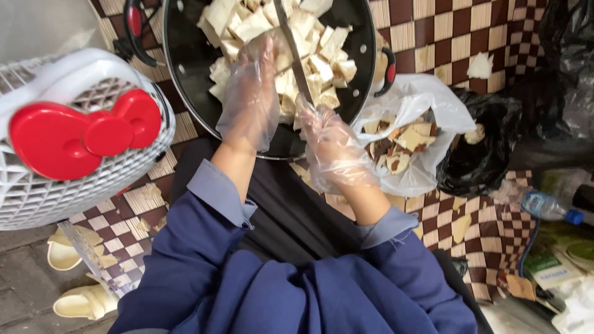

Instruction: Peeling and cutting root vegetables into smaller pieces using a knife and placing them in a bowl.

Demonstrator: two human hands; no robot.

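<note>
From my remote seat I saw both hands working over a wide black pan that sat on a brown-and-cream checked mat on the floor. The pan was heaped with pale, chunky cut pieces. My left hand, in a loose clear plastic glove, reached into the pan with its fingers curled on one pale piece near the middle of the heap. My right hand, gloved the same way, was clenched around the handle of a knife, whose blade ran up across the pieces toward the far rim. Both blue sleeves came in from the bottom of the view.

Just right of the pan lay an open clear plastic bag holding brownish peel scraps, and beside it a black bag. On the left stood a white plastic basket bearing a red bow. Cream sandals rested on the pavement at lower left, and a plastic bottle lay at the right edge.
</note>
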